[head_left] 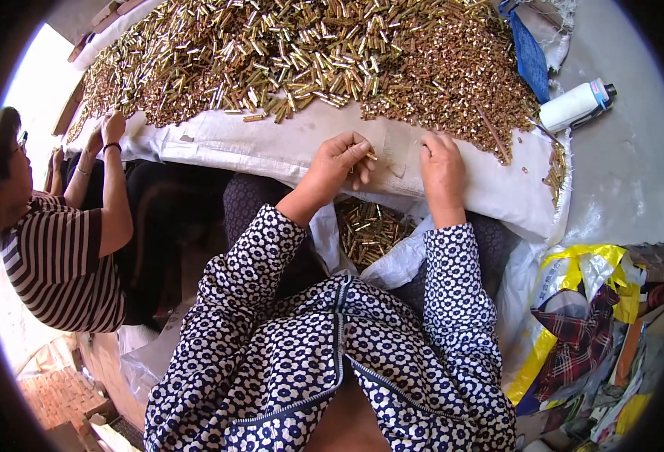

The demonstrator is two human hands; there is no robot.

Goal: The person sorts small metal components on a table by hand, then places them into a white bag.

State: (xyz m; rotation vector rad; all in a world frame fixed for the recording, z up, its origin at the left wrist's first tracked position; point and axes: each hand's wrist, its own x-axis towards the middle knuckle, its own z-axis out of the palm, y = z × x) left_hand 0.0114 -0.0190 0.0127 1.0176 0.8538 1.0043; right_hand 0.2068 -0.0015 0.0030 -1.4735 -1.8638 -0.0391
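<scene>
My left hand [341, 162] is closed in a pinch on a small brass-coloured metal piece [372, 157] above the front edge of the cloth-covered table [271, 139]. My right hand [443, 169] is closed at the edge too, its fingers curled down to the cloth; what they hold, if anything, is hidden. Beyond my hands lies a big heap of brass-coloured metal tubes [294, 56]. To its right spreads a heap of smaller brass-coloured pieces [452, 75]. Below and between my forearms, a white sack [403, 260] stands open with many brass-coloured tubes [371, 232] in it.
On my left, a person in a striped shirt [61, 264] works at the same table. At the right lie a white bottle [573, 109], a thin rod [494, 135] and blue cloth [528, 56]. A yellow and white bag [584, 264] with plaid cloth sits at lower right.
</scene>
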